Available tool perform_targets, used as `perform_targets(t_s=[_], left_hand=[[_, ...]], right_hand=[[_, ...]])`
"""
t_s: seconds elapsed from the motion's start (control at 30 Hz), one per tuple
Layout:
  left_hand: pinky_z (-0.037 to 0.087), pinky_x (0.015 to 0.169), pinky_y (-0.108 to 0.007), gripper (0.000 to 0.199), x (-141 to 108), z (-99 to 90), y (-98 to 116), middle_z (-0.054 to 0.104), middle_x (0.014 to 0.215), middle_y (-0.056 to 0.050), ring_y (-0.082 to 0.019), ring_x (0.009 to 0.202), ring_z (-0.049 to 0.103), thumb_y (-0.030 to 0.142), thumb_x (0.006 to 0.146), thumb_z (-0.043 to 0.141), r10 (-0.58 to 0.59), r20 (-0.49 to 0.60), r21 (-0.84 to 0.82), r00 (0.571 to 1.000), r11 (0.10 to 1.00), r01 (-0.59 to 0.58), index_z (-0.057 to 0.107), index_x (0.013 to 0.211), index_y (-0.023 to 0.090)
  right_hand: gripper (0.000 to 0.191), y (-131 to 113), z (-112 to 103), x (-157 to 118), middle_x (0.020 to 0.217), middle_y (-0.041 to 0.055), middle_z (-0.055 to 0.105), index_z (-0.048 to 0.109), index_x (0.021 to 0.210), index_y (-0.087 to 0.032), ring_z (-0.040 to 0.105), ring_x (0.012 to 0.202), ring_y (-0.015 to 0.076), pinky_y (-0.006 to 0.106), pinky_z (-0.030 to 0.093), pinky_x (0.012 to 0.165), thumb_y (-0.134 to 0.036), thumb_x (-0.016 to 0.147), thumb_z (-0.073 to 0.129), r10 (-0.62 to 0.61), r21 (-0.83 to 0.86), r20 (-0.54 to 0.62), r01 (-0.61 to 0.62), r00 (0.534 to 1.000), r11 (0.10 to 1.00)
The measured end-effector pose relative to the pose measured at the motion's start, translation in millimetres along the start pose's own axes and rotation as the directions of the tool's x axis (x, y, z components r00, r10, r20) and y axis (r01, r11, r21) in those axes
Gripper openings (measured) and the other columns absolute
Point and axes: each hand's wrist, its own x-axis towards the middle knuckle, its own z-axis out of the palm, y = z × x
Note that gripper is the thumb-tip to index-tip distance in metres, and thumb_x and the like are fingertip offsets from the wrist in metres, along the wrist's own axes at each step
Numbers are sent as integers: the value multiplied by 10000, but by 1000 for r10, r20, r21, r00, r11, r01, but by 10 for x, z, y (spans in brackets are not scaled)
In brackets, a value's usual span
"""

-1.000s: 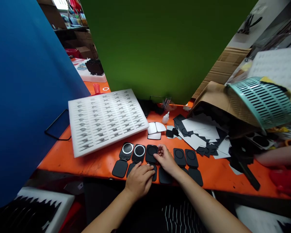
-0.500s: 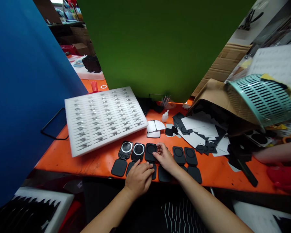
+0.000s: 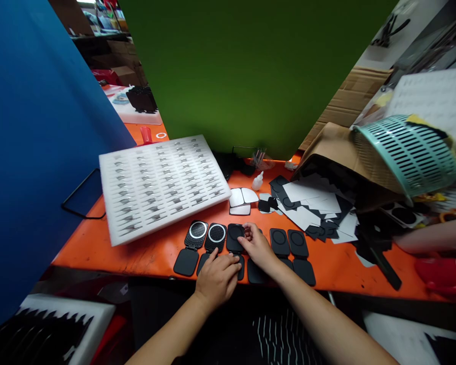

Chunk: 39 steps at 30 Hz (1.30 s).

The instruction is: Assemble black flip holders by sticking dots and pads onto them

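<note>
A row of black hinged folding panels lies spread on the orange tabletop, each with an upper and a lower square. My left hand rests palm down over the lower squares, fingers extended across the one in the middle. My right hand has its thumb and bent fingers at the right edge of the upper black panel, which bears a faint ring. Two panels to the left show a textured face with a white ring. Ringed black panels lie on the right. My hands cover parts of several panels.
A white foam tray with slotted metal pieces lies behind on the left. Mirror-like pieces, a small white bottle and loose black and white sheets are farther back. Another person's arm reaches in at right, below a teal basket.
The view has shifted very slightly. Both hands stay at the same panel, with almost no visible movement.
</note>
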Motion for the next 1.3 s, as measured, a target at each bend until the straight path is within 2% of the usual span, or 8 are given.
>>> perform_targets(t_s=[0.33,0.57,0.7,0.8,0.97,1.07,1.17,1.3], left_hand=[[207,1021,-455,211,29,-55,19,627,1018,-21,-181,996,550,177,800,480,34,47,51,998,998,-36,611,951,243],[229,1015,-437,209,33,-54,18,622,1029,-4,-169,985,552,187,811,470,26,59,53,998,998,-29,608,954,253],[243,1008,-443,210,31,-52,12,621,1032,-11,-177,986,550,191,811,468,31,61,51,998,998,-34,605,960,246],[269,997,-444,206,35,-54,9,622,1030,-16,-183,975,556,190,802,478,37,58,54,998,998,-40,607,954,242],[324,976,-410,219,47,-64,10,623,1029,-23,-178,981,560,172,794,471,39,53,53,998,998,-41,610,949,240],[336,970,-406,221,53,-67,2,626,1030,-21,-182,982,564,166,792,469,49,42,54,998,997,-51,610,943,243],[337,971,-408,223,59,-61,-20,627,1028,-21,-184,970,572,168,790,471,69,40,73,997,995,-71,609,946,247],[332,965,-442,212,65,-52,-34,628,1023,-26,-195,957,577,180,794,472,77,68,97,995,992,-84,605,943,250]], right_hand=[[291,-81,-21,-12,797,5,554,442,1035,-215,545,701,134,274,442,670,-230,750,500,-20,-56,-4,20,1000,998],[278,-163,-20,-24,780,11,559,453,1044,-215,543,699,148,272,428,650,-229,768,485,-40,-197,7,41,999,980],[280,-160,-5,-38,847,44,581,439,1083,-199,544,764,172,288,417,684,-203,803,451,-137,-351,43,143,990,925],[247,-143,-24,2,947,80,579,469,1065,-210,515,880,210,336,377,779,-251,821,466,-225,-520,70,228,972,823],[488,-149,-46,221,958,156,536,478,1083,-166,424,961,304,448,292,827,-510,741,535,-194,-719,-145,31,970,694],[346,-186,-58,317,945,131,532,491,1060,-185,431,939,281,432,295,815,-430,817,460,-158,-753,-169,-24,973,657],[215,-161,-266,320,934,98,544,517,1024,-217,443,926,244,384,313,807,-296,861,400,-176,-751,-163,-7,971,661],[217,66,-980,235,973,92,562,550,998,-194,456,948,225,338,342,804,-246,857,393,-204,-742,-262,-62,943,667]])
